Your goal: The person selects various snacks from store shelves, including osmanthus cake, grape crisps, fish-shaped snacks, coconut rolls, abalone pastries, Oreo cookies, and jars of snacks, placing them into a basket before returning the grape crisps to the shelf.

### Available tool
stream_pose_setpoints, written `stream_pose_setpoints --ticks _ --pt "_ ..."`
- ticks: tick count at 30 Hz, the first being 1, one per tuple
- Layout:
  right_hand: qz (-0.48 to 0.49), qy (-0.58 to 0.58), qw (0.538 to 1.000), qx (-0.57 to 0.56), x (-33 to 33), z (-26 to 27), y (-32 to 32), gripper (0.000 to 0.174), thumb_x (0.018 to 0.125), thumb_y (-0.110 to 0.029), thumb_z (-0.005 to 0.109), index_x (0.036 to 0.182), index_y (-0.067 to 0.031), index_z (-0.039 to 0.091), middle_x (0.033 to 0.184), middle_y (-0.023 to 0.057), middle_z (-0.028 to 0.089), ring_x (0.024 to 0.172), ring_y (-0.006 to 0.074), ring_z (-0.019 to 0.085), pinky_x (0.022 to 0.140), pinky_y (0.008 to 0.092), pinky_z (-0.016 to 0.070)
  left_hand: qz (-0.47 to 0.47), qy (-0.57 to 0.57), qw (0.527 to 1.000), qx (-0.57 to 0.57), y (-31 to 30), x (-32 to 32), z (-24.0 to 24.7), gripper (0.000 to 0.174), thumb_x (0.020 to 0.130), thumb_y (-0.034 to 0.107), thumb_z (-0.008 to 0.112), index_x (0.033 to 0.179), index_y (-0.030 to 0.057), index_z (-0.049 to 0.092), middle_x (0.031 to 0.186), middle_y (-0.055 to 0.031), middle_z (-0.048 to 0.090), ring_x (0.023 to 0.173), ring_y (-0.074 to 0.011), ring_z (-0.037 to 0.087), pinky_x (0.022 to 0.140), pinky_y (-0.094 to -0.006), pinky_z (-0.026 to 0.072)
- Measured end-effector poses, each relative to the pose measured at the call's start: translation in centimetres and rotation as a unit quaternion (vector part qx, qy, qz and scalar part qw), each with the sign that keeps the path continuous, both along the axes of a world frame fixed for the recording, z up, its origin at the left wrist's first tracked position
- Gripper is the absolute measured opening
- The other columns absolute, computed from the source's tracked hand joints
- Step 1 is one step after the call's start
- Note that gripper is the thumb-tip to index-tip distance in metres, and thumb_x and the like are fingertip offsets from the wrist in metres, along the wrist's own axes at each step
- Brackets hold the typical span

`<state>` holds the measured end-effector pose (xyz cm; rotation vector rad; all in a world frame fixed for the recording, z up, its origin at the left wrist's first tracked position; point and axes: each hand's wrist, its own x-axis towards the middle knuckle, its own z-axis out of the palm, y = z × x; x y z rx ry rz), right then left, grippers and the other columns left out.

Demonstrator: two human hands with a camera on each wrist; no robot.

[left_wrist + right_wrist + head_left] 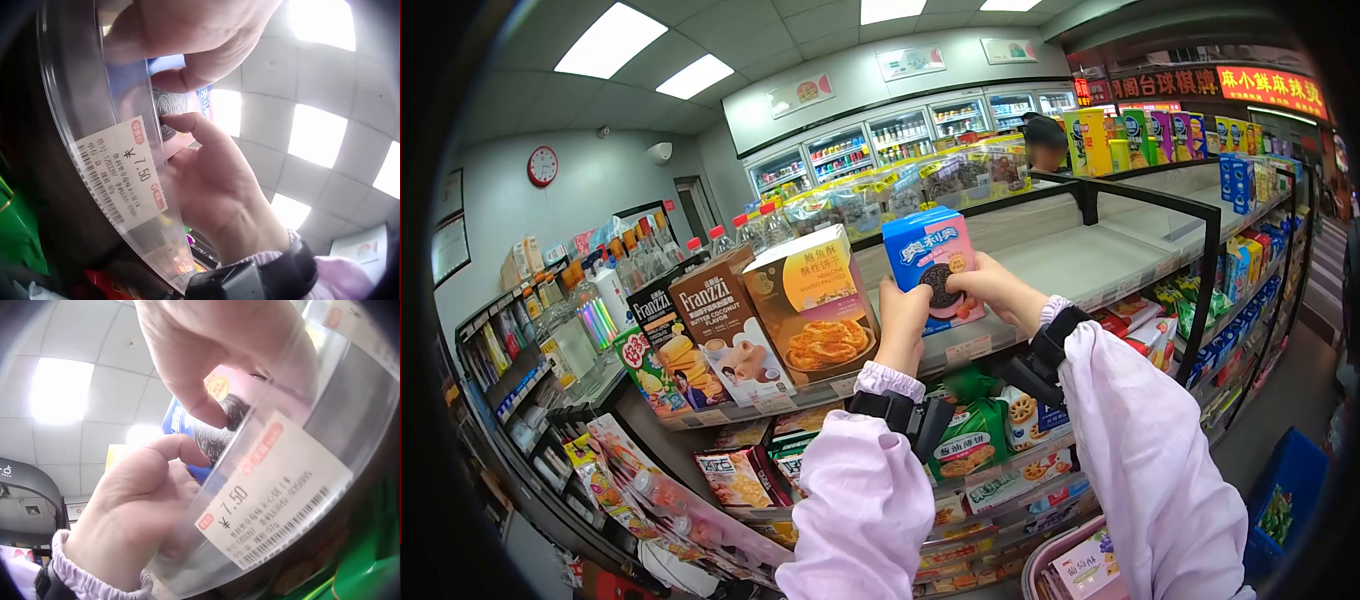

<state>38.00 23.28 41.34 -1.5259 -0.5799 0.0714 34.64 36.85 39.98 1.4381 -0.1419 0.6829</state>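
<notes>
A blue and pink box of Oreo cookies [915, 262] stands upright at the front edge of the shelf [1040, 260], with what looks like another box edge right behind it. My left hand [902, 318] grips its left side, thumb on the front over the printed cookie. On the right side my right hand [998, 288] holds it likewise, thumb also on the front. Both wrist views show the two thumbs on the box face, just behind the clear shelf lip with a 7.50 price tag [119, 175]. The fingers behind the box are hidden.
Left of the box stand a biscuit box with a yellow circle [815, 300] and a brown Franzzi box [730, 325]. Bagged snacks [965, 440] fill the shelf below. A pink basket [1040, 560] sits low at front. Behind the shelf, a person's head [1045, 140] shows.
</notes>
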Motion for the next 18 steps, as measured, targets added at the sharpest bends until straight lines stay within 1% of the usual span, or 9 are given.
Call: stream_pose_setpoints --ticks 3,4,6,8,12,13,16,17,18 --pt "-0.055 0.008 0.996 -0.074 -2.8 1.9 -1.6 0.059 0.072 -0.010 0.059 0.125 0.0055 0.038 0.090 0.0143 0.059 0.075 0.0197 0.062 0.064 0.0271 0.0499 0.057 -0.008 0.996 0.065 0.2 -0.1 -0.6 0.067 0.066 -0.001 0.053 0.126 -0.0159 0.028 0.112 -0.0250 0.052 0.099 -0.0293 0.056 0.083 -0.0322 0.0457" --pt "-0.102 -0.081 0.989 -0.072 -3.0 1.3 -2.4 0.063 0.071 -0.011 0.061 0.126 0.0071 0.035 0.099 0.0187 0.056 0.086 0.0231 0.058 0.072 0.0302 0.0480 0.121 -0.014 0.982 0.148 -0.2 -1.4 -0.6 0.075 0.068 0.001 0.053 0.131 -0.0174 0.016 0.126 -0.0323 0.039 0.117 -0.0360 0.044 0.096 -0.0350 0.0363" --pt "-0.196 -0.258 0.944 -0.068 -4.4 -0.6 -4.5 0.072 0.069 -0.014 0.063 0.128 0.0103 0.029 0.116 0.0276 0.048 0.109 0.0300 0.051 0.087 0.0365 0.0444 0.268 -0.112 0.902 0.320 -2.2 -5.4 -1.1 0.070 0.072 0.002 0.052 0.132 -0.0146 0.019 0.133 -0.0326 0.030 0.126 -0.0386 0.031 0.104 -0.0373 0.0255" --pt "-0.107 -0.277 0.953 -0.053 -9.4 -2.5 -8.6 0.081 0.072 -0.017 0.063 0.136 0.0064 0.019 0.133 0.0264 0.035 0.127 0.0306 0.032 0.103 0.0366 0.0281 0.243 -0.200 0.885 0.343 -4.9 -10.7 -2.1 0.065 0.074 0.000 0.050 0.133 -0.0093 0.024 0.136 -0.0279 0.028 0.128 -0.0388 0.027 0.105 -0.0391 0.0225" --pt "0.006 -0.244 0.967 -0.069 -20.7 -10.8 -17.9 0.073 0.080 -0.017 0.062 0.137 0.0017 0.021 0.138 0.0184 0.029 0.125 0.0257 0.034 0.100 0.0341 0.0325 0.076 -0.164 0.932 0.313 -10.5 -19.3 -10.9 0.053 0.072 -0.004 0.052 0.124 -0.0027 0.041 0.126 -0.0200 0.043 0.117 -0.0345 0.043 0.098 -0.0397 0.0337" --pt "0.049 -0.173 0.979 -0.094 -22.7 -13.8 -20.5 0.073 0.081 -0.018 0.063 0.138 0.0006 0.020 0.138 0.0187 0.028 0.123 0.0248 0.037 0.100 0.0339 0.0328 0.053 -0.156 0.894 0.418 -11.7 -21.1 -13.3 0.051 0.070 -0.005 0.053 0.120 -0.0013 0.045 0.121 -0.0182 0.047 0.110 -0.0325 0.049 0.092 -0.0382 0.0388" --pt "0.052 0.032 0.991 -0.119 -30.7 -26.8 -30.4 0.058 0.085 -0.019 0.060 0.134 -0.0020 0.033 0.127 0.0145 0.044 0.112 0.0203 0.047 0.094 0.0333 0.0387 -0.198 0.087 0.904 0.368 -19.6 -27.5 -24.6 0.036 0.081 0.011 0.054 0.116 0.0014 0.052 0.102 -0.0183 0.059 0.096 -0.0302 0.057 0.084 -0.0352 0.0438" --pt "0.054 0.069 0.990 -0.107 -32.7 -30.3 -33.3 0.054 0.086 -0.020 0.058 0.131 -0.0013 0.036 0.125 0.0140 0.047 0.110 0.0203 0.050 0.094 0.0324 0.0398 -0.269 0.252 0.851 0.375 -21.4 -29.2 -26.4 0.039 0.082 0.016 0.055 0.118 0.0017 0.050 0.106 -0.0192 0.058 0.096 -0.0308 0.057 0.083 -0.0352 0.0444" --pt "0.057 0.109 0.988 -0.095 -34.7 -32.8 -36.5 0.049 0.088 -0.022 0.056 0.129 -0.0006 0.039 0.122 0.0135 0.051 0.108 0.0202 0.053 0.093 0.0315 0.0410 -0.334 0.201 0.807 0.443 -23.1 -30.4 -29.0 0.041 0.082 0.018 0.056 0.119 0.0012 0.049 0.107 -0.0197 0.058 0.095 -0.0314 0.057 0.082 -0.0352 0.0446"
